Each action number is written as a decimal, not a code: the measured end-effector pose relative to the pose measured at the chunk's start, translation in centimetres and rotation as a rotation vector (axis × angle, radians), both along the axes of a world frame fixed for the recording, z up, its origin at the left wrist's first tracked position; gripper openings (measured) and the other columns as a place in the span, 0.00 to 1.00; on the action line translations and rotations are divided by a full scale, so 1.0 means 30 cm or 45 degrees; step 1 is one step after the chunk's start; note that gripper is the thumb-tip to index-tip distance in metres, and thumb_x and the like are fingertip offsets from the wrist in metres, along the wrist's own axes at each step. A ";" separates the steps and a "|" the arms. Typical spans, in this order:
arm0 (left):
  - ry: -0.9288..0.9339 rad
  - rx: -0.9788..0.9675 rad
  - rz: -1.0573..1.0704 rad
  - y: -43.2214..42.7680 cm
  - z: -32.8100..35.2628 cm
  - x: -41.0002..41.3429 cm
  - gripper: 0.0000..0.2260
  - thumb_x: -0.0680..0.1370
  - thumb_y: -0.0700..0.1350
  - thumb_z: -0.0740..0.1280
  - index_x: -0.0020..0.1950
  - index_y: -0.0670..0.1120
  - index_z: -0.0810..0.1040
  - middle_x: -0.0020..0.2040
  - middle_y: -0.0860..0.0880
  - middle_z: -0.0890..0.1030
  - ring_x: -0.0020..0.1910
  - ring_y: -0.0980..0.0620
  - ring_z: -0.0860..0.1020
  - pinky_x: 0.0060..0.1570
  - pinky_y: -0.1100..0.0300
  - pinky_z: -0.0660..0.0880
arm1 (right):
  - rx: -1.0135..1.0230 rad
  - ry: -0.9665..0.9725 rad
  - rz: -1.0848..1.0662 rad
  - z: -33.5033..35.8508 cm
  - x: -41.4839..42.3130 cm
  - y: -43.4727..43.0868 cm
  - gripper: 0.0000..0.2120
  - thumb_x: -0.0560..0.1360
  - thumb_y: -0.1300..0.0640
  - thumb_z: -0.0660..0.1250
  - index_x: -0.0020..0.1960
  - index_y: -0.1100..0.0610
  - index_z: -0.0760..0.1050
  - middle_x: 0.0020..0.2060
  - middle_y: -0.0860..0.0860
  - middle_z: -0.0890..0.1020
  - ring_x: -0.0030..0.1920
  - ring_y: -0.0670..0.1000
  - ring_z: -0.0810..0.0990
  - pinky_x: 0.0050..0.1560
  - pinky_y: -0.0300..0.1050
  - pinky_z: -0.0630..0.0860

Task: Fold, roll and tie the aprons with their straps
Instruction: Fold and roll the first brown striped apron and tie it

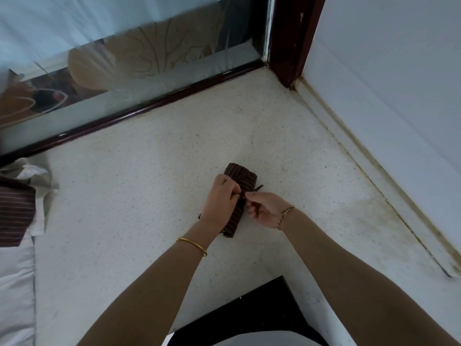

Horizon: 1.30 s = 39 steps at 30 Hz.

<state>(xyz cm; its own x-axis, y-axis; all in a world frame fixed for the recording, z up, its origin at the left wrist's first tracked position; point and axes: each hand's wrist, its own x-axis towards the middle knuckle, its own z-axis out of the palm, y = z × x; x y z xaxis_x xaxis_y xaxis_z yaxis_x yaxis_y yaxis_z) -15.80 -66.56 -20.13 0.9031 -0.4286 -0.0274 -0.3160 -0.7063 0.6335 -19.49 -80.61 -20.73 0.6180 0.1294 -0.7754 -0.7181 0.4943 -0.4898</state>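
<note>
Apron roll [243, 179], brown with pale pinstripes, lying at mid-scene on a speckled pale surface [149, 196], its long axis running near to far; left hand [220, 198] curled over the roll's left side and pinching the strap [258, 188] at the roll's middle; right hand [265, 208] meeting it from the right, thumb and forefinger pinched on the same strap, other fingers curled in; one loose strap end pointing right of the roll. Bounds: a dark wooden rail and frosted glass panel [124, 71] along the far edge; a dark post [291, 38] at the far right corner; a white wall [386, 83] with a stained seam down the right; a black object [249, 310] at the near edge between the forearms. Bare surface lies open on every side of the roll, widest to the left. Count: two aprons, the second apron [15, 211] unrolled at the left edge on crumpled white cloths [37, 176]; two hands; two wrist bands, a gold bangle [193, 245] left, a thread bracelet [285, 216] right.
</note>
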 end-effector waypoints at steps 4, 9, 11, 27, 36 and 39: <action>0.065 0.071 -0.092 0.009 -0.001 0.006 0.09 0.76 0.38 0.66 0.56 0.39 0.79 0.61 0.47 0.71 0.56 0.56 0.70 0.51 0.78 0.61 | 0.006 0.027 -0.017 0.002 0.005 0.006 0.07 0.78 0.62 0.62 0.41 0.58 0.73 0.32 0.51 0.71 0.31 0.46 0.67 0.30 0.36 0.67; 0.043 -0.004 -0.079 -0.003 0.016 0.004 0.08 0.75 0.38 0.68 0.53 0.40 0.75 0.58 0.47 0.71 0.49 0.56 0.73 0.53 0.62 0.73 | 0.014 0.098 -0.058 0.015 0.019 0.005 0.08 0.78 0.63 0.63 0.40 0.58 0.72 0.32 0.51 0.70 0.30 0.45 0.67 0.30 0.36 0.67; -0.017 0.033 -0.127 -0.008 0.021 0.003 0.05 0.75 0.38 0.67 0.49 0.39 0.75 0.56 0.46 0.72 0.49 0.54 0.72 0.52 0.60 0.73 | 0.023 0.105 -0.072 0.016 0.019 0.003 0.07 0.78 0.63 0.63 0.41 0.58 0.72 0.32 0.51 0.70 0.31 0.46 0.67 0.29 0.36 0.67; 0.008 0.126 -0.181 -0.017 0.034 0.039 0.06 0.76 0.37 0.63 0.40 0.44 0.69 0.52 0.44 0.73 0.48 0.50 0.73 0.49 0.59 0.71 | -0.512 -0.355 0.005 0.020 0.024 -0.025 0.11 0.73 0.72 0.66 0.40 0.59 0.67 0.33 0.58 0.77 0.27 0.46 0.76 0.30 0.38 0.76; -0.172 0.536 -0.378 0.014 0.051 0.068 0.07 0.79 0.38 0.57 0.53 0.40 0.74 0.56 0.44 0.70 0.53 0.48 0.68 0.52 0.56 0.71 | -0.749 -0.380 0.069 -0.007 0.023 -0.073 0.15 0.72 0.72 0.67 0.37 0.57 0.64 0.31 0.55 0.76 0.30 0.49 0.76 0.31 0.39 0.77; -0.183 0.677 -0.518 0.015 0.049 0.072 0.10 0.80 0.38 0.55 0.57 0.41 0.72 0.59 0.44 0.70 0.54 0.48 0.68 0.52 0.54 0.71 | -0.791 -0.383 0.074 -0.013 0.023 -0.083 0.17 0.72 0.72 0.67 0.36 0.57 0.63 0.30 0.55 0.75 0.30 0.50 0.76 0.28 0.38 0.76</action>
